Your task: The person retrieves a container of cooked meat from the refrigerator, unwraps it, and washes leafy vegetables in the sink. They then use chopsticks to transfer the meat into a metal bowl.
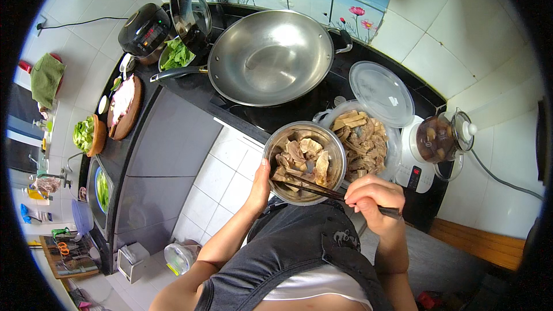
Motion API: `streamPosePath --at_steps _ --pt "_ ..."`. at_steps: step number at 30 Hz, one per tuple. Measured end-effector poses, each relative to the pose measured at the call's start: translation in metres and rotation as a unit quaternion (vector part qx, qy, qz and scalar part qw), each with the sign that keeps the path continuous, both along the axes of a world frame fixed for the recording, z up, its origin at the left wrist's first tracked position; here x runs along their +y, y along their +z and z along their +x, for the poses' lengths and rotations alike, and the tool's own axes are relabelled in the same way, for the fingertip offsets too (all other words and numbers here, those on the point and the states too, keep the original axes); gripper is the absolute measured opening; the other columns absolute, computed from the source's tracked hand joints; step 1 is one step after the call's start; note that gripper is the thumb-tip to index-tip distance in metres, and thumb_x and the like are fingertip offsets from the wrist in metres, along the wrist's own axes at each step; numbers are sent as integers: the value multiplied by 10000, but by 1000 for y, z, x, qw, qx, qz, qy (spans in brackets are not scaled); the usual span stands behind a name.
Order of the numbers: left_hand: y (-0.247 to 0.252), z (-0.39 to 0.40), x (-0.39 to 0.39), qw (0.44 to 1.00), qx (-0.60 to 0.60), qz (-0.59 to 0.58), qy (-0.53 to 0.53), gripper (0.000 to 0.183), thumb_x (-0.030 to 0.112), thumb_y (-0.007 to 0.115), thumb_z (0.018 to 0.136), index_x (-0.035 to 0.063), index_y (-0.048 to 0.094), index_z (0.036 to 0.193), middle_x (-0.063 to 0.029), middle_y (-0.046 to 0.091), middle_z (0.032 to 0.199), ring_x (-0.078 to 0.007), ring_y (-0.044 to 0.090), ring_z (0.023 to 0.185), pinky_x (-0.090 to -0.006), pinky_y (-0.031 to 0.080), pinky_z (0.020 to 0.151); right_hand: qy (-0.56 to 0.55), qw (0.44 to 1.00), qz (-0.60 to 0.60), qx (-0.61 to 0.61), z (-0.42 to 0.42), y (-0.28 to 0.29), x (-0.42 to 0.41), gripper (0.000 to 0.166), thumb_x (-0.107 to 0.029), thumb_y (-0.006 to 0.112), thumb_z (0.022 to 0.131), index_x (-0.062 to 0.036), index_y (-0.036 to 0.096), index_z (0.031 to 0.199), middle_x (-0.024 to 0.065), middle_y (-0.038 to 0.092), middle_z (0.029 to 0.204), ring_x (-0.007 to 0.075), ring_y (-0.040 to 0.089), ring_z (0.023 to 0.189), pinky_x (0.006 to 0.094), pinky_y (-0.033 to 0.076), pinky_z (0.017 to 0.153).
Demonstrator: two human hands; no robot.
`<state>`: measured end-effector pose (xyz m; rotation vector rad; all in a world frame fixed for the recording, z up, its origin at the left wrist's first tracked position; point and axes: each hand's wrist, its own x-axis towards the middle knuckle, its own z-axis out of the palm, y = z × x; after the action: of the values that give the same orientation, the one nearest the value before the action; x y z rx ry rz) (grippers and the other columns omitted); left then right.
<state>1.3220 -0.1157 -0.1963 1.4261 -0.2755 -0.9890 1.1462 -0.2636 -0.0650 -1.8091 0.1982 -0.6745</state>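
My left hand (pixel 258 188) grips the left side of a stainless steel bowl (pixel 339 144), its thumb over the rim. Pieces of cooked meat and tan chunks (pixel 296 153) lie inside that bowl. Dark chopsticks (pixel 322 190) are held in my right hand (pixel 376 201), their tips down among the food at the bowl's lower left. Just right of the bowl, and partly hidden by it, stands a clear plastic tub (pixel 392 155) full of sliced meat (pixel 363 144) and tan strips. The tub's translucent lid (pixel 380 93) leans at its far side.
A bare steel wok (pixel 270 62) sits on the hob, its handle (pixel 179 73) pointing left. Right stands a glass kettle (pixel 434 138) on a white base. Leafy greens (pixel 177 55), a rice cooker (pixel 144 30) and a cutting board (pixel 129 116) with pinkish food occupy the left counter.
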Motion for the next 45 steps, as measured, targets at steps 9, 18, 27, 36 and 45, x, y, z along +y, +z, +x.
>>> streamPosePath --at_steps 9,18,27,36,45 --pt "-2 5 4 1000 10 3 -16 617 493 251 887 -18 363 1216 -144 452 1177 -208 426 1079 -336 300 955 -16 1000 -5 2 -6 -2 -1 95 -15 549 767 48 539 696 122 559 702 195 553 586 255 430 525" --pt "2 3 4 999 26 5 -22 613 489 252 887 -11 344 1228 -159 427 1210 -221 418 1105 -342 295 968 -61 993 99 -3 -8 -19 -2 242 -66 450 844 57 532 653 111 559 698 100 508 514 203 422 468" --pt "10 1 5 999 47 -3 -24 618 487 260 889 -16 334 1241 -136 394 1241 -202 366 1139 -320 261 977 -55 995 81 -4 -4 -27 -2 237 -68 465 839 54 534 648 100 558 692 100 504 525 198 401 462" --pt "3 8 16 997 70 21 12 644 518 276 868 12 306 1266 -151 379 1265 -240 368 1161 -355 275 985 -338 923 122 -135 -44 -22 -24 337 -164 387 870 -7 472 584 86 504 570 108 442 415 204 326 356" --pt "-4 12 18 998 58 20 31 622 497 285 877 -9 342 1233 -142 424 1222 -217 406 1124 -329 302 958 -607 762 214 -70 -31 -112 -59 353 -260 404 889 12 518 695 76 538 620 123 486 443 223 367 425"
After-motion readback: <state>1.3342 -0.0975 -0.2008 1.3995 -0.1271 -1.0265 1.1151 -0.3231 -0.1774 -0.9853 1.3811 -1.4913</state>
